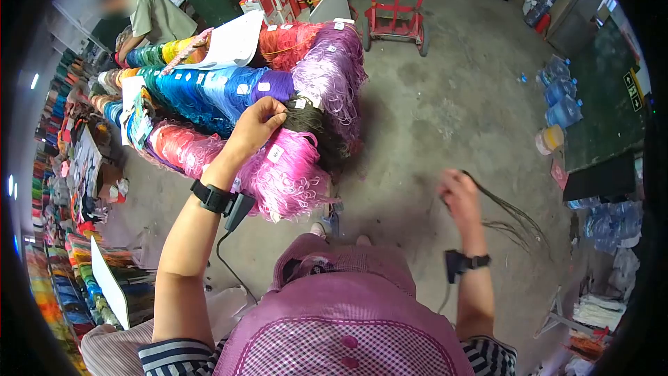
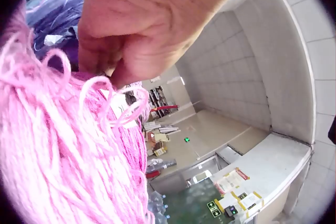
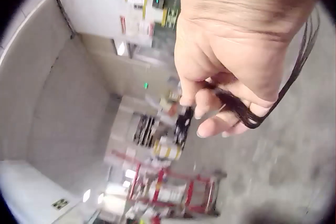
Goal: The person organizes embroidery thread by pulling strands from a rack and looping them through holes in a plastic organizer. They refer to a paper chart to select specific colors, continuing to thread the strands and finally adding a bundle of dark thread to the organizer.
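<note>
My left hand pinches thumb against forefinger at the edge of a dark olive yarn hank. A bright pink yarn bundle hangs just in front of it, with a white numbered tag. In the left wrist view the left hand is curled over, its fingertips partly hidden behind pink loops. Off to the right, over the floor, my right hand grips a few long dark strands that trail out to the right. The right wrist view shows the dark strands looped through its curled fingers.
Rows of tagged yarn hanks, blue, purple and red, fill the rack, with a white sheet on top. Another person is behind it. A red hand truck stands beyond; water bottles line the right wall.
</note>
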Demonstrator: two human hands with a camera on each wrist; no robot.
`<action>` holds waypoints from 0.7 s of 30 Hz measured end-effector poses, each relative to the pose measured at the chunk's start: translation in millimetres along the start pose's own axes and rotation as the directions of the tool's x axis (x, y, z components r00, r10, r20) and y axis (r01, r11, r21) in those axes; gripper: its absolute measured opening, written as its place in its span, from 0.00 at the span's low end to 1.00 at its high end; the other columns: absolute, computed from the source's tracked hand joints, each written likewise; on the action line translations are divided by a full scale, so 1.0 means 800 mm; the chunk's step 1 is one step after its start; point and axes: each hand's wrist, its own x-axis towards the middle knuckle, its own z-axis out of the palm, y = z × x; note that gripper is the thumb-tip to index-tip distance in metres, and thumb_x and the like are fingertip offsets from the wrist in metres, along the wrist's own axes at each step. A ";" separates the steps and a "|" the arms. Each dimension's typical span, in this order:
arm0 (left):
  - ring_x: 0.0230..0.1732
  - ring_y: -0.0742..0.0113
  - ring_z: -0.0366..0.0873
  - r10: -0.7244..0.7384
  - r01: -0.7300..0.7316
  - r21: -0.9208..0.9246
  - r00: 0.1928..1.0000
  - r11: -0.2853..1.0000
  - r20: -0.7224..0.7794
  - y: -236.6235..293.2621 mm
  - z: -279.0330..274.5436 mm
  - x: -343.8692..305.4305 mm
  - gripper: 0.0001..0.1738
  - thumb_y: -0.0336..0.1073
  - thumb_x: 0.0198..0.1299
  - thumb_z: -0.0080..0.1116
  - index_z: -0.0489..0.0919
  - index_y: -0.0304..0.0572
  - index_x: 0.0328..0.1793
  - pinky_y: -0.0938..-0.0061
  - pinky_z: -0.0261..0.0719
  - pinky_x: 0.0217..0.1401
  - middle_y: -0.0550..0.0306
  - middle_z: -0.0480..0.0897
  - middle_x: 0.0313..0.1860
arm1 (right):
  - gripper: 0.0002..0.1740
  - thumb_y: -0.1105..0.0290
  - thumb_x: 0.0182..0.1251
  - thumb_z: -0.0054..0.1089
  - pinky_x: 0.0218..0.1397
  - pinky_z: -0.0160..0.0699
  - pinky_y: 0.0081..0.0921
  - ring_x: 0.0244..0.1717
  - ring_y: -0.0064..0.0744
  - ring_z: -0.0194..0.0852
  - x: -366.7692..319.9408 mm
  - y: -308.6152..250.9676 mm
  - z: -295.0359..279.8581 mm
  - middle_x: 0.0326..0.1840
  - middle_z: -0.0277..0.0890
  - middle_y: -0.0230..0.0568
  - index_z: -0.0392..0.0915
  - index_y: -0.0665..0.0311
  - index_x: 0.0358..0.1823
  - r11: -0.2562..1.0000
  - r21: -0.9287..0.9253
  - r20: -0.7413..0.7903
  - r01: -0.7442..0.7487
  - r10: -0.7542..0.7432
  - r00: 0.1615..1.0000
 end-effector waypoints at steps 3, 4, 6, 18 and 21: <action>0.32 0.84 0.65 -0.004 0.005 -0.016 1.000 1.000 0.006 0.001 0.000 0.000 0.02 0.26 0.67 0.54 0.72 0.40 0.41 0.86 0.64 0.34 0.72 0.72 0.33 | 0.08 0.69 0.65 0.63 0.37 0.65 0.16 0.32 0.13 0.61 0.021 -0.004 0.159 0.33 0.68 0.22 0.81 0.64 0.42 0.915 -0.297 0.299 0.272 -0.182 0.937; 0.33 0.84 0.65 -0.011 0.011 -0.026 1.000 1.000 0.012 0.002 0.000 0.000 0.02 0.26 0.67 0.54 0.72 0.41 0.41 0.86 0.64 0.34 0.72 0.72 0.33 | 0.11 0.71 0.61 0.67 0.36 0.64 0.15 0.32 0.12 0.60 0.042 0.021 0.194 0.34 0.70 0.22 0.81 0.64 0.45 0.891 -0.200 0.364 0.408 -0.319 0.875; 0.34 0.83 0.66 -0.021 0.022 -0.028 1.000 0.999 0.022 -0.001 -0.002 0.001 0.02 0.26 0.67 0.54 0.72 0.40 0.41 0.86 0.65 0.36 0.71 0.73 0.33 | 0.10 0.72 0.55 0.71 0.40 0.72 0.20 0.37 0.23 0.75 0.051 0.013 0.256 0.35 0.80 0.29 0.83 0.63 0.39 0.781 -0.239 0.380 0.577 -0.471 0.796; 0.39 0.78 0.70 -0.001 0.002 0.082 1.000 0.997 -0.014 0.003 -0.004 -0.001 0.04 0.28 0.65 0.57 0.75 0.36 0.42 0.81 0.71 0.45 0.65 0.77 0.35 | 0.03 0.77 0.64 0.60 0.39 0.71 0.16 0.35 0.17 0.72 0.046 -0.006 0.260 0.40 0.79 0.38 0.75 0.68 0.35 0.977 0.079 0.509 0.196 -0.209 0.835; 0.39 0.78 0.70 -0.015 0.017 0.108 1.000 0.994 -0.021 0.006 -0.004 -0.001 0.04 0.28 0.65 0.57 0.75 0.36 0.42 0.80 0.71 0.45 0.65 0.76 0.35 | 0.04 0.75 0.67 0.58 0.39 0.70 0.14 0.36 0.15 0.71 0.044 -0.022 0.256 0.39 0.78 0.36 0.74 0.67 0.37 0.993 -0.008 0.547 0.115 -0.091 0.832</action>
